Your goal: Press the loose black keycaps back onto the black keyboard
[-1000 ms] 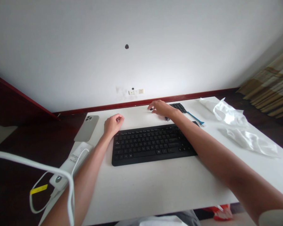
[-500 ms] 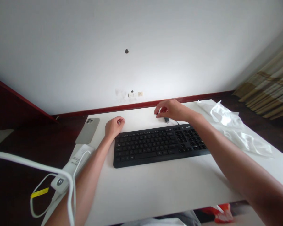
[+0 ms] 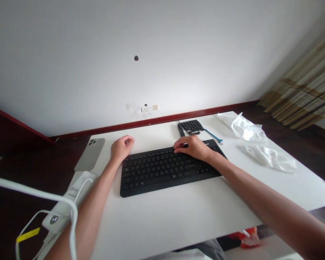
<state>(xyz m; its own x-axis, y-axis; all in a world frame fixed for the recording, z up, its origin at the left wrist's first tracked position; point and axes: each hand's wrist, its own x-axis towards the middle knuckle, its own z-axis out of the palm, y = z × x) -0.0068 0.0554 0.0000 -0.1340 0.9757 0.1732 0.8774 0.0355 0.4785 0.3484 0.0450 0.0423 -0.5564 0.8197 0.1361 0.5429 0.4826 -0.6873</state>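
1. The black keyboard [image 3: 151,169] lies flat on the white bench [image 3: 162,213], a little below the centre of the frame.
2. The right hand [image 3: 193,147] is over its upper rows, right of the frame's centre. The thumb and the fingers are bent toward each other; I cannot tell whether something small is between them.
3. The left hand [image 3: 121,148] is just beyond the keyboard's upper left corner, with its fingers loosely curled; no object shows in them.
4. The step seems to be fine work among the upper keys. To do it well, I would come straight down with the fingertips, press gently, and keep the palm lifted so that other keys are not pushed. The left hand could steady the near corner.
5. The keyboard's long axis runs from left to right, its right end somewhat higher in the frame. The space-bar edge points toward the bottom of the frame.
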